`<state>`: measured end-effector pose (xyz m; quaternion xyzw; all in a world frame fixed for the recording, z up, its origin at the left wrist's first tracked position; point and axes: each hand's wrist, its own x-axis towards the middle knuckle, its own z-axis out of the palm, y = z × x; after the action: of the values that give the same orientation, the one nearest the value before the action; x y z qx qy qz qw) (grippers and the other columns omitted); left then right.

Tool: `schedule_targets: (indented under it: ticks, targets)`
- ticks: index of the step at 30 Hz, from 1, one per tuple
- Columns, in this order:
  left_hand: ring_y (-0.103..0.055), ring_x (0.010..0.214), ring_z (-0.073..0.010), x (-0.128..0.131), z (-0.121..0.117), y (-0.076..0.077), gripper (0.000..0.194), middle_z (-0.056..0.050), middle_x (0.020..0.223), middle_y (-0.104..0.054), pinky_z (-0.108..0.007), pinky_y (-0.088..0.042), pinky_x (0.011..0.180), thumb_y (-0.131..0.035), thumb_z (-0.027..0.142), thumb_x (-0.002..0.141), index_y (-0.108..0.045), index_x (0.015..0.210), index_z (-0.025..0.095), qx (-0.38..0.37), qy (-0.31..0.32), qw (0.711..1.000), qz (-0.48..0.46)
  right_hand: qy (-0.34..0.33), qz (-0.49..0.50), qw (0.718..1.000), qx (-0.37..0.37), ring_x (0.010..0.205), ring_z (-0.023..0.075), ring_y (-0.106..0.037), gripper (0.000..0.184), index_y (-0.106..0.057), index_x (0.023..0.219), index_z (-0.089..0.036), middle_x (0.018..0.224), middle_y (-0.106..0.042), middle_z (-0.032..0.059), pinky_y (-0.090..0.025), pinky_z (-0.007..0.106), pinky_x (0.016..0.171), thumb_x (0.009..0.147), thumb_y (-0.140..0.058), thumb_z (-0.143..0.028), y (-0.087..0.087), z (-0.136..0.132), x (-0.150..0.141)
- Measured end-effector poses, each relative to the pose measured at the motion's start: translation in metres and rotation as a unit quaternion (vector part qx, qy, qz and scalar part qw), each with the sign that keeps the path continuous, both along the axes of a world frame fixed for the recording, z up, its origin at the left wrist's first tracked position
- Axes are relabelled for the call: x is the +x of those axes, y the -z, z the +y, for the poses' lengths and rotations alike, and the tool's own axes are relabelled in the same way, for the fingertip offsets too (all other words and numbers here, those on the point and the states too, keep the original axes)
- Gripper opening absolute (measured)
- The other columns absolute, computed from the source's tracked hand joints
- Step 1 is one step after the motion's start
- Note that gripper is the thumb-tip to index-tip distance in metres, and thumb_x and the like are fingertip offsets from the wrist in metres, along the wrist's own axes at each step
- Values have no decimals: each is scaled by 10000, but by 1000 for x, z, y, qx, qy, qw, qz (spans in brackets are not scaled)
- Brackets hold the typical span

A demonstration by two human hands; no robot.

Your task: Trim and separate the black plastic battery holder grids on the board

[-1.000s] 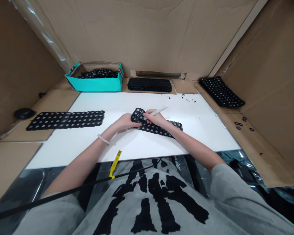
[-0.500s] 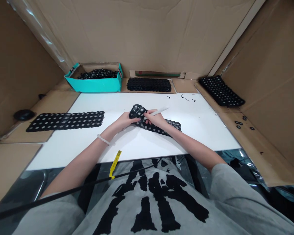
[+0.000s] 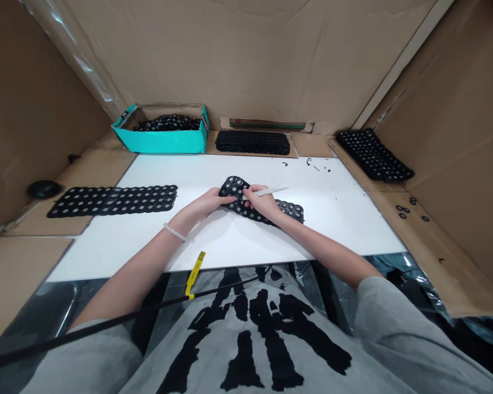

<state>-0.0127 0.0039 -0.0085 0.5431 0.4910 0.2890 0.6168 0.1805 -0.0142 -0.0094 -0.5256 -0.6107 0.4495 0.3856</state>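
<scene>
Count: one left hand (image 3: 201,203), one right hand (image 3: 263,205). One white pen (image 3: 273,191). Four black perforated mats: one mat between the hands (image 3: 250,210), one left mat (image 3: 110,201), one far mat (image 3: 252,142), one right mat (image 3: 373,156). One teal box (image 3: 160,145). Roughly six loose black rings (image 3: 402,209). One round black object (image 3: 44,189). One bead bracelet (image 3: 175,232). One yellow tag (image 3: 195,268). One black cord (image 3: 107,328).

A perforated mat (image 3: 290,211) lies on the board (image 3: 345,219) — a box (image 3: 160,143) behind it.

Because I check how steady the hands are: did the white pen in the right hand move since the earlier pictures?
Yes. Against the far edge of the white board, the tip of the white pen in the right hand moved rightward and slightly toward the person.
</scene>
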Motion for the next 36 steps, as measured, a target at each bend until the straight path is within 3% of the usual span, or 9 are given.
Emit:
schedule_targets:
  ticks: [11, 18, 21, 25, 28, 32, 36]
  targets:
    - [-644, 822, -220, 2, -6, -8, 278, -101, 887, -740, -309, -483, 740, -775, 338, 672, -705, 844, 130, -12, -15, 1000, 15, 3, -12, 1000, 17, 577, 142, -557, 293, -524, 661, -207, 603, -622, -10, -424, 267, 617, 856, -531, -426, 3, -3, -3]
    - [-565, 656, -159, 2, -6, -13, 236, -41, 712, -674, -271, -414, 624, -775, 328, 651, -655, 729, 140, -24, 6, 999, 46, -7, -96, 982, 161, 773, 165, -549, 304, -427, 594, -215, 678, -557, 11, -407, 293, 780, 873, -500, -314, 9, -2, -9]
    - [-557, 654, -159, 1, -6, -17, 278, -45, 728, -673, -267, -412, 611, -769, 379, 651, -663, 751, 142, -1, 30, 997, 67, -9, -80, 987, 142, 757, 165, -559, 292, -446, 603, -214, 656, -555, 4, -412, 290, 775, 865, -513, -324, 9, 5, -7]
    - [-549, 657, -170, -6, -3, -19, 283, -12, 687, -656, -260, -409, 612, -791, 369, 597, -700, 768, 162, 115, 52, 979, 163, -25, -37, 998, 46, 693, 150, -574, 276, -511, 602, -199, 670, -587, -1, -418, 273, 711, 836, -537, -342, 4, 9, -1]
    - [-520, 604, -174, -11, 0, -19, 230, 1, 573, -591, -262, -371, 569, -779, 366, 586, -659, 634, 175, 166, 35, 955, 244, -43, -50, 996, 62, 715, 136, -557, 304, -513, 535, -183, 738, -567, 0, -413, 268, 755, 799, -575, -321, 1, 7, -1]
    - [-468, 533, -167, -16, 3, -21, 274, 1, 489, -533, -269, -311, 512, -798, 364, 548, -590, 511, 190, 168, 39, 945, 278, -31, -68, 994, 85, 747, 138, -542, 317, -518, 525, -183, 791, -532, -4, -412, 279, 835, 795, -579, -337, 5, 4, -7]
    - [-448, 524, -152, -18, 2, -23, 257, 5, 506, -549, -267, -304, 511, -792, 368, 555, -613, 540, 184, 135, 78, 956, 247, -25, -65, 994, 85, 911, 183, -571, 304, -537, 538, -192, 847, -558, 16, -404, 291, 916, 797, -587, -344, 9, 2, -11]
